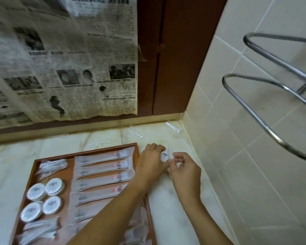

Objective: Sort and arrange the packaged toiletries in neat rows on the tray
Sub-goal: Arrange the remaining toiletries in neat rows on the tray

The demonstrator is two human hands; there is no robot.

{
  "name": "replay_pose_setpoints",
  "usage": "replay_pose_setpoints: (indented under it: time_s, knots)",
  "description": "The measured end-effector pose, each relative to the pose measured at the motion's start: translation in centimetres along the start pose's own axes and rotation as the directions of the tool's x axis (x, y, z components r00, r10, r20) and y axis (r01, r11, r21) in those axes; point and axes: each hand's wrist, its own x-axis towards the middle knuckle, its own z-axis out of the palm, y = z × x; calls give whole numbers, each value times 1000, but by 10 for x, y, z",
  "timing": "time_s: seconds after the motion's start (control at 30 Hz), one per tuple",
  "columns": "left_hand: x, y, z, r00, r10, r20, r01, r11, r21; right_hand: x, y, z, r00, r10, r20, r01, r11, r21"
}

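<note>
Both forearms fill the bottom of my view, crossing the near right corner of the tray (88, 152). I have the left hand (151, 161) and right hand (185, 171) meeting over the counter (166, 200), just off the tray's right rim near its far corner. Between them sits a small round disc (164, 155) in clear wrap, white face with a dark mark turned up toward me. My left fingers are curled round its far side; my right thumb and forefinger pinch the wrap at its near right edge. So both hands have hold of it, neither is spread.

A disc has no long axis to speak of, so only its face and its place matter. Its home, I judge, is with the four discs (44, 198) standing two by two in the tray's left half, well apart from my hands, down and to the left. The left hand is the nearer to that group, though its arm already lies across the sachets (102, 171), whose long axes run left to right in a stacked column. Clear sticks (52, 165) lie at the far left corner, more at the near left.

Loose swabs (173, 127) lie on the counter by the back wall, slanting, not yet on the tray.
</note>
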Motion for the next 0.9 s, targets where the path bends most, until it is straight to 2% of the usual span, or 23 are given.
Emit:
replay_pose_setpoints:
  time_s: [0.1,0.37,0.5,0.67,0.9]
  knots:
    - [-36,-19,-29,991,-85,-108,79,995,-57,-17,-22,23,998,-44,38,42,998,47]
    - [-132,-102,-106,930,-240,-279,230,971,-69,-79,-74,80,960,-185,210,160,978,133]
    - [-174,-137,-142,891,-311,-331,309,949,-60,-112,-87,106,939,-248,240,229,968,104]
    - [-214,-172,-172,839,-394,-374,406,912,-50,-147,-95,132,916,-259,307,243,966,90]
    - [-234,-193,-182,850,-378,-368,426,903,56,-182,-103,149,901,-231,367,219,973,74]
